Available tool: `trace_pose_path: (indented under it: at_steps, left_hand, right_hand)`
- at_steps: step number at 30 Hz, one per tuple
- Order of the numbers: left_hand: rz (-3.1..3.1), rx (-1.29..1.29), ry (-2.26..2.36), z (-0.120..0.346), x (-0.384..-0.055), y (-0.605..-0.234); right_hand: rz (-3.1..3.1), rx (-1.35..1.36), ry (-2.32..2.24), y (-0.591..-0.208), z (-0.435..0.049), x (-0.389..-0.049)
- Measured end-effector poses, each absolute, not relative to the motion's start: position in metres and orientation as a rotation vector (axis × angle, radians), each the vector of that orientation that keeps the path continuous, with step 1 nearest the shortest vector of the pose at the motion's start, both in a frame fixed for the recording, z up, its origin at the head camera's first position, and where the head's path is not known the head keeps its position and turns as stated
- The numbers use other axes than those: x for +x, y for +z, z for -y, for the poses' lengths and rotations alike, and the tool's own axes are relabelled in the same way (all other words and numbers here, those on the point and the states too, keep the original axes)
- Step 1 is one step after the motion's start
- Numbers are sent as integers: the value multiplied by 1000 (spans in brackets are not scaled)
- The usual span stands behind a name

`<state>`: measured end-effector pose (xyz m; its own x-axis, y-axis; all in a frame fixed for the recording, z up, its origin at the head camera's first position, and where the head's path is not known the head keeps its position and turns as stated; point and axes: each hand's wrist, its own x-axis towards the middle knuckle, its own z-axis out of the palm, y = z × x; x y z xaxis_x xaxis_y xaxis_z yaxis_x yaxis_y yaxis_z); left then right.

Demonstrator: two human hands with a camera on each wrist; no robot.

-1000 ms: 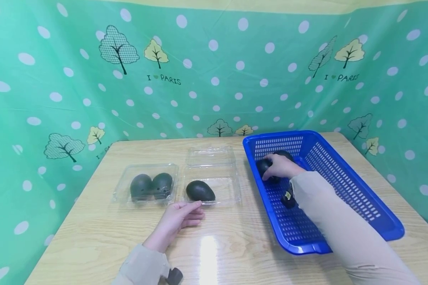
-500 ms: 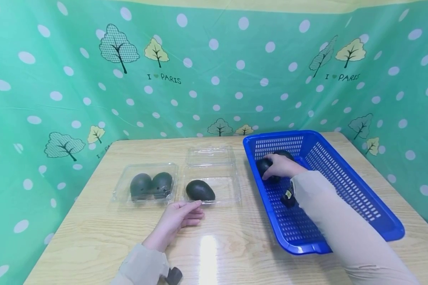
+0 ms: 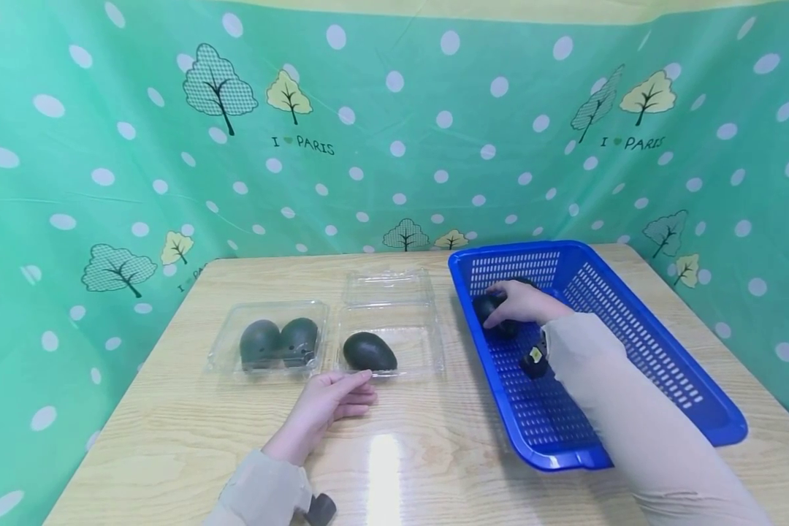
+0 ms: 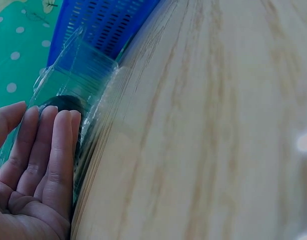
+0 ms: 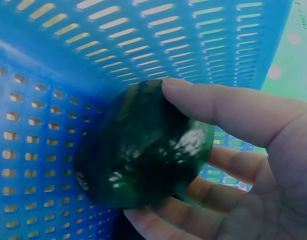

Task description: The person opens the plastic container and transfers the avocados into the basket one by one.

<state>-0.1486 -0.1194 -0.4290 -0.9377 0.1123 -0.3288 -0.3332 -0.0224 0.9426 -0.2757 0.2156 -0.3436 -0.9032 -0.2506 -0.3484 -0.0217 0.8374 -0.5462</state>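
Observation:
Inside the blue basket (image 3: 518, 431), my right hand (image 3: 524, 302) grips a dark green avocado (image 5: 138, 150), thumb on one side and fingers on the other. Behind it another dark avocado (image 3: 530, 281) is mostly hidden by the hand. My left hand (image 3: 335, 400) rests by the front edge of an open clear plastic clamshell box (image 3: 416, 349), fingers nearly straight and thumb apart in the left wrist view. One avocado (image 3: 370, 352) lies on the left side of that box. To its left, a closed clear box (image 3: 230, 340) holds two avocados (image 3: 279, 342).
The open box's lid (image 3: 389, 287) lies back toward the rear of the wooden table (image 3: 171, 438). The basket's raised walls surround my right hand. A green dotted cloth (image 3: 368, 183) hangs behind the table and along its sides.
My right hand has shifted slightly to the right in the basket, with the avocado in its grip. My left hand and the two boxes have stayed put.

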Motion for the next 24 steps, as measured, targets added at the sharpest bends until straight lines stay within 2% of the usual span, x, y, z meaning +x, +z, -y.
trace_pose_path:
  at_steps: [24]
  left_hand:
    - [-1965, -229, 2024, 119, -148, -429]
  right_hand:
    - [-2632, -326, -1142, -328, -201, -272]
